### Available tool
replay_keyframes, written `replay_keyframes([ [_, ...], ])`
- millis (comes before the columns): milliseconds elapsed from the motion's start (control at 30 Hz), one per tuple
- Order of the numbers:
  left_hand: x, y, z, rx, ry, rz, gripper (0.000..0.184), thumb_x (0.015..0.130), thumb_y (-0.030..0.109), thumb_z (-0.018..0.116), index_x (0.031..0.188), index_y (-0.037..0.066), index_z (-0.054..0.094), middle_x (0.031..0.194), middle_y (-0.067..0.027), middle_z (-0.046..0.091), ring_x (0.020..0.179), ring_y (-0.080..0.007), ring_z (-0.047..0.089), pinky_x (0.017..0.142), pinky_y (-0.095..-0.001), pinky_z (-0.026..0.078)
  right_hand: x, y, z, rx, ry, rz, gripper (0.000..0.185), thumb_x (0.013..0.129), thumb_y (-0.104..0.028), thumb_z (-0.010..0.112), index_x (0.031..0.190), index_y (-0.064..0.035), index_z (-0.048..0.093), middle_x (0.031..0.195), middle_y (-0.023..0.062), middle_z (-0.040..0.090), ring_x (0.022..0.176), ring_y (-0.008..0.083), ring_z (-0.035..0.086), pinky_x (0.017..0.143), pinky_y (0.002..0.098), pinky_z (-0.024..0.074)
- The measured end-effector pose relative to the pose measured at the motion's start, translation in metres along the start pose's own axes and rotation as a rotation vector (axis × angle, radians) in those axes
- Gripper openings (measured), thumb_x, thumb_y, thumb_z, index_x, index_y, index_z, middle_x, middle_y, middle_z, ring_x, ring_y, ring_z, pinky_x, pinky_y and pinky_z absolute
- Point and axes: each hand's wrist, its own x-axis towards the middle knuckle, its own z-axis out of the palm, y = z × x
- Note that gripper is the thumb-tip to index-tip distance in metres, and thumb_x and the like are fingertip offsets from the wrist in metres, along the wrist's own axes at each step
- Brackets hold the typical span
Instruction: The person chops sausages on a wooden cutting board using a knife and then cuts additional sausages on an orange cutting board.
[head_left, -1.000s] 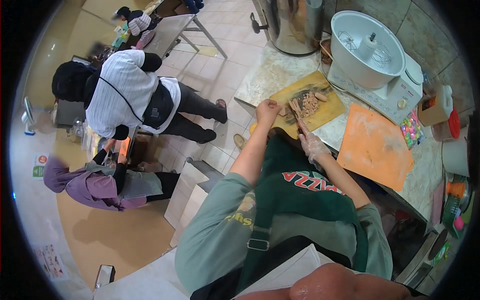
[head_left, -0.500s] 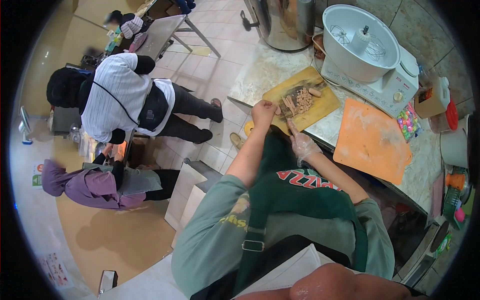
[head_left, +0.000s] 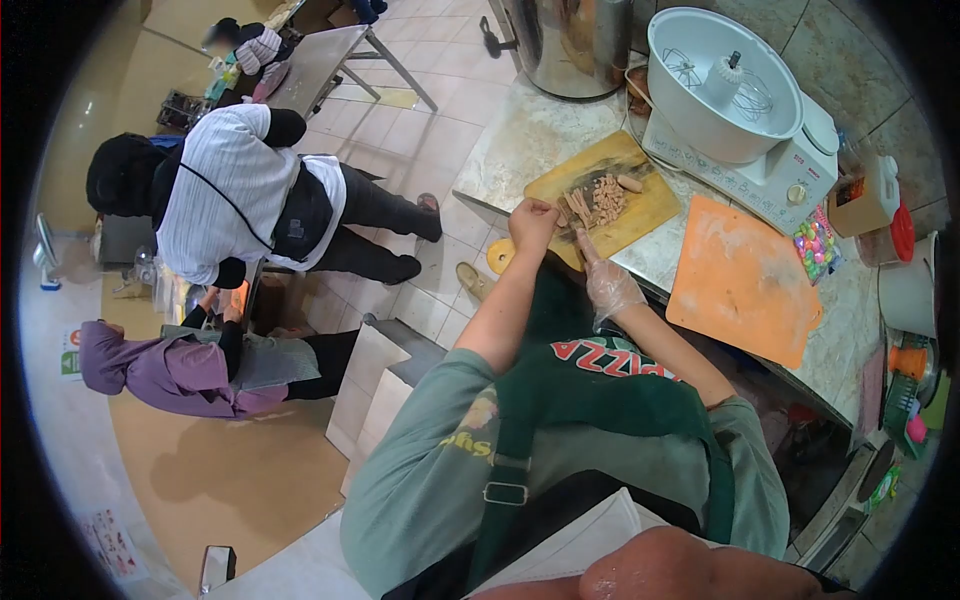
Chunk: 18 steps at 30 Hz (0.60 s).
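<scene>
On the stained yellow cutting board [head_left: 650, 222] lie small chopped sausage pieces [head_left: 608, 198], several longer strips [head_left: 577, 207] and a short uncut sausage piece [head_left: 629, 183]. My bare left hand [head_left: 533, 222] is at the board's left corner, beside the strips. Its fingers are pinched together, and what is between them is too small to name. In a clear plastic glove, my right hand [head_left: 612, 290] is closed around a knife [head_left: 583, 240] at the board's near edge. The narrow blade points toward the strips and is hard to make out.
An orange cutting board [head_left: 745, 285] lies to the right, below a white mixer [head_left: 728, 90]. A candy bag [head_left: 817, 245] and containers stand beyond. A large metal pot [head_left: 568, 45] stands at the back. Two co-workers [head_left: 220, 190] [head_left: 185, 370] work at the left; another person is farther off.
The whole view has shifted slightly. My right hand has moved a little relative to the board, with the knife still in it. My left hand stays pinched near the strips.
</scene>
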Motion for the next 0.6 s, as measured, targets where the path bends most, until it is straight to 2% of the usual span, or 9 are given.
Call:
replay_keyframes([
  [167, -0.003, 0.008, -0.002, 0.014, -0.011, -0.04, 0.013, 0.066, 0.006, 0.065, 0.073, -0.004, 0.061, 0.062, -0.009, 0.061, 0.051, -0.0132, 0.059, 0.048, -0.0239, 0.047, 0.002, -0.002, -0.001, -0.023, -0.05, 0.011, 0.067, 0.079, -0.005, 0.036, 0.138, -0.0225, 0.009, 0.085, 0.0279, 0.057, 0.078, 0.0393, 0.058, 0.071, 0.0483, 0.0433],
  [400, -0.005, 0.011, -0.004, 0.047, -0.008, -0.036, 0.013, 0.066, 0.007, 0.064, 0.072, -0.005, 0.063, 0.062, -0.0097, 0.062, 0.051, -0.0137, 0.06, 0.049, -0.0237, 0.047, 0.017, 0.006, 0.01, -0.034, -0.025, -0.01, 0.067, 0.079, -0.004, 0.036, 0.138, -0.0203, 0.009, 0.086, 0.0289, 0.057, 0.08, 0.0398, 0.058, 0.072, 0.0476, 0.0432],
  [467, -0.005, 0.009, -0.004, 0.059, -0.006, -0.024, 0.013, 0.065, 0.007, 0.064, 0.071, -0.004, 0.064, 0.061, -0.0099, 0.062, 0.051, -0.0137, 0.06, 0.049, -0.024, 0.047, 0.025, 0.01, 0.015, -0.008, 0.024, -0.08, 0.058, 0.086, -0.011, 0.034, 0.137, -0.0183, 0.009, 0.078, 0.0293, 0.057, 0.072, 0.0414, 0.057, 0.066, 0.0481, 0.0425],
  [500, -0.005, 0.006, -0.003, 0.066, 0.0, -0.008, 0.013, 0.065, 0.008, 0.063, 0.071, -0.004, 0.064, 0.061, -0.0101, 0.062, 0.051, -0.0138, 0.06, 0.05, -0.0243, 0.047, 0.027, 0.01, 0.013, -0.009, 0.025, -0.079, 0.058, 0.086, -0.011, 0.034, 0.137, -0.0183, 0.009, 0.078, 0.0293, 0.057, 0.072, 0.0414, 0.057, 0.066, 0.0481, 0.0425],
  [567, -0.002, 0.002, -0.002, 0.083, 0.005, -0.013, 0.014, 0.065, 0.009, 0.063, 0.071, -0.003, 0.064, 0.061, -0.0104, 0.063, 0.051, -0.0141, 0.06, 0.05, -0.0247, 0.047, 0.028, 0.008, 0.01, 0.059, -0.028, -0.079, 0.067, 0.078, -0.004, 0.036, 0.137, -0.0172, 0.007, 0.085, 0.0306, 0.056, 0.081, 0.0408, 0.057, 0.073, 0.0479, 0.0424],
  [600, -0.001, -0.001, -0.001, 0.097, 0.013, -0.014, 0.014, 0.065, 0.01, 0.063, 0.071, -0.003, 0.065, 0.061, -0.0106, 0.063, 0.051, -0.0143, 0.06, 0.051, -0.0251, 0.047, 0.023, 0.007, 0.007, 0.061, -0.029, -0.075, 0.067, 0.078, -0.004, 0.036, 0.137, -0.0172, 0.007, 0.085, 0.0306, 0.056, 0.081, 0.0408, 0.057, 0.073, 0.0479, 0.0424],
])
